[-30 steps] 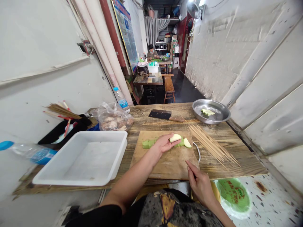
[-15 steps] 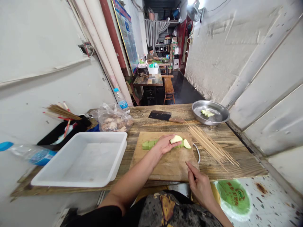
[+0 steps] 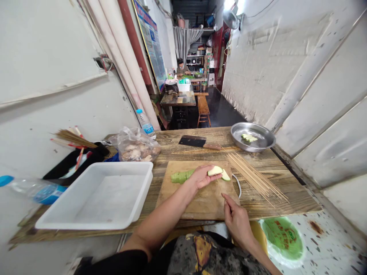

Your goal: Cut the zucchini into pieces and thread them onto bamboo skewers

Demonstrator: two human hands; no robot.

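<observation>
I have the left hand [image 3: 202, 178] out in front, fingers extended rightward in a hold, its bare forearm [image 3: 164, 217] angled inward. My right hand [image 3: 237, 221] sits nearer the body, thumb and forefinger pinched, other fingers curled.

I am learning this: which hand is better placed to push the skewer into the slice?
Right, I think: the right hand grips the skewer by its near end, pointing it toward the slice in the left hand.

Bright, soft light covers the right hand [image 3: 235, 217]. Far ahead of it, glare flares beside the fan [image 3: 231, 17] and the floor [image 3: 219, 107] looks dark. Left of it, edge distortion stretches the near bottle [image 3: 47, 194]; distant details blur.
</observation>
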